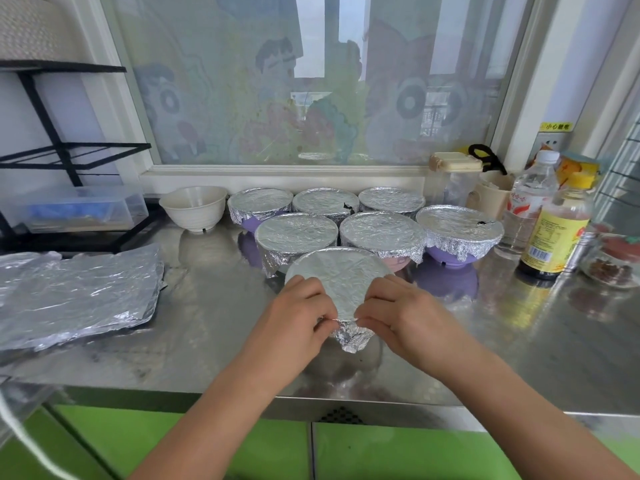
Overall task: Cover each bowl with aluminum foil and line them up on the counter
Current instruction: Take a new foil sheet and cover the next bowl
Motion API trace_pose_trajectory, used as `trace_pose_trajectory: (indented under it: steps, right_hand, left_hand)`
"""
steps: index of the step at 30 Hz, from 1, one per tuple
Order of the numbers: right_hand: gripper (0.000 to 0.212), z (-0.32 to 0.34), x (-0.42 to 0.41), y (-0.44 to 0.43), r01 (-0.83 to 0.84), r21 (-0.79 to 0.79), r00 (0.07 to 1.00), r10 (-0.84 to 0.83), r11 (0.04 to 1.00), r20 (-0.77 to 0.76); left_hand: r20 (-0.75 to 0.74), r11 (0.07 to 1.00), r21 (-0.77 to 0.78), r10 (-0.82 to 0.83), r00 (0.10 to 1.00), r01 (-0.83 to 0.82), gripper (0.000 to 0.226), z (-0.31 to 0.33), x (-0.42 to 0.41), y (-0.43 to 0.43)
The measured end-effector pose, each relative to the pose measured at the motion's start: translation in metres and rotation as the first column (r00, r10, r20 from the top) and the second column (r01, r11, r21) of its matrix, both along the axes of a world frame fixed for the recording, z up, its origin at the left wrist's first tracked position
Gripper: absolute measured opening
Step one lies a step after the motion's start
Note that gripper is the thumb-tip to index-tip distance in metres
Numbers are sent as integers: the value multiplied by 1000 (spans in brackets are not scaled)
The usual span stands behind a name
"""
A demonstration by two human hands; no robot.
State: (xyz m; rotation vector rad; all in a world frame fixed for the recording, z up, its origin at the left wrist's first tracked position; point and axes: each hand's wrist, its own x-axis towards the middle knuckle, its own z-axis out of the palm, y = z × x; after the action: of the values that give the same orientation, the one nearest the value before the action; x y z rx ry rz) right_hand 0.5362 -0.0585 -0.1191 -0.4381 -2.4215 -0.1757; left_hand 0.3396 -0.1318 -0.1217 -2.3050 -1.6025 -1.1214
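Head view, both hands (300,315) (398,315) pinch foil (341,271) — bowl covered

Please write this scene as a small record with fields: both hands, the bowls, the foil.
left hand: pinches foil flap at front bowl's near rim
right hand: pinches same flap
front bowl: top covered with foil
covered bowls: six, two rows of three behind it
white bowl: uncovered, left of back row
spare foil sheets: flat on counter, far left

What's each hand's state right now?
Left hand: fingers pinching the near edge of the front foil cover.
Right hand: fingers pinching the same edge.
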Motion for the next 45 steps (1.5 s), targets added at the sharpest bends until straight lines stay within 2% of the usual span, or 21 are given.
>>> trace_pose_trajectory:
  steps: [6, 9, 12, 15, 17, 19, 21, 22, 24, 25, 27, 30, 33, 35, 36, 39, 40, 42, 45]
  right_hand:
    - [17, 0, 12, 10, 55, -54, 998, -56, 997, -7]
    - [9, 1, 14, 12, 39, -51, 999, -39, 998, -7]
    - [8, 0, 9, 9, 24, -51, 1000, -24, 998, 1]
    - [10, 0, 9, 7, 11, -77, 1000, -12, 997, -6]
    - [23, 2, 15, 8, 27, -107, 999, -30, 994, -20]
    - [54, 7, 22, 11, 110, -178, 992, -120, 978, -46]
    - [89, 14, 30, 14, 216, -391, 967, -251, 895, -41]
    - [104, 17, 32, 15, 240, -541, 956, -294, 806, -14]
    - [123, 11, 34, 21, 183, -765, 960, -281, 617, 2]
    - [128, 6, 34, 25, 132, -823, 967, -256, 552, -16]
    - [138, -5, 33, 33, 65, -879, 967, -247, 473, -61]
    - [131, -15, 30, 33, -19, -908, 955, -260, 418, -140]
    - [105, -18, 26, 29, -95, -909, 938, -270, 406, -219]
    - [84, -19, 26, 29, -94, -905, 940, -264, 416, -219]
    - [85, -18, 27, 28, -70, -903, 942, -271, 425, -201]
    - [132, -12, 32, 32, -37, -900, 948, -270, 434, -169]
    - [139, -9, 34, 33, -50, -908, 952, -255, 417, -169]
    - [139, -6, 35, 34, -99, -929, 957, -222, 356, -188]
    - [122, -9, 31, 33, -171, -938, 957, -176, 302, -231]
  left_hand:
    - [6, 998, -30, -57, 998, 57, 11, 4, -10, 3]
    - [-33, 997, -44, -64, 997, 63, 23, 4, -8, 5]
    - [-82, 999, 4, -50, 995, 51, 22, 3, -1, 7]
    - [-66, 999, 30, -34, 997, 36, 21, 2, 1, 10]
    - [-55, 999, 17, -43, 998, 44, 21, 2, -4, 11]
    - [-28, 998, 7, -57, 998, 58, 22, 1, -10, 11]
    - [54, 1000, 7, -27, 998, 27, 35, 1, -14, 9]
    - [107, 1000, -20, 20, 994, -18, 53, 2, -16, 7]
    - [197, 982, -149, 142, 970, -114, 92, 3, -17, 7]
    - [253, 971, -216, 154, 955, -100, 101, 4, -15, 6]
    - [429, 965, -261, 83, 900, 36, 96, -1, -13, 9]
    - [510, 961, -271, 105, 854, 44, 87, -6, -10, 8]
    - [547, 968, -249, 102, 831, 44, 88, -10, -9, 9]
    - [587, 966, -247, 80, 806, 83, 89, -10, -9, 8]
    - [605, 963, -252, 77, 793, 99, 89, -12, -9, 9]
    - [648, 951, -271, 63, 759, 153, 97, -14, -14, 11]
    - [662, 943, -282, 59, 747, 176, 103, -16, -17, 13]
    - [687, 926, -308, 58, 724, 218, 114, -19, -21, 16]
    - [711, 921, -308, 57, 701, 238, 105, -24, -20, 18]
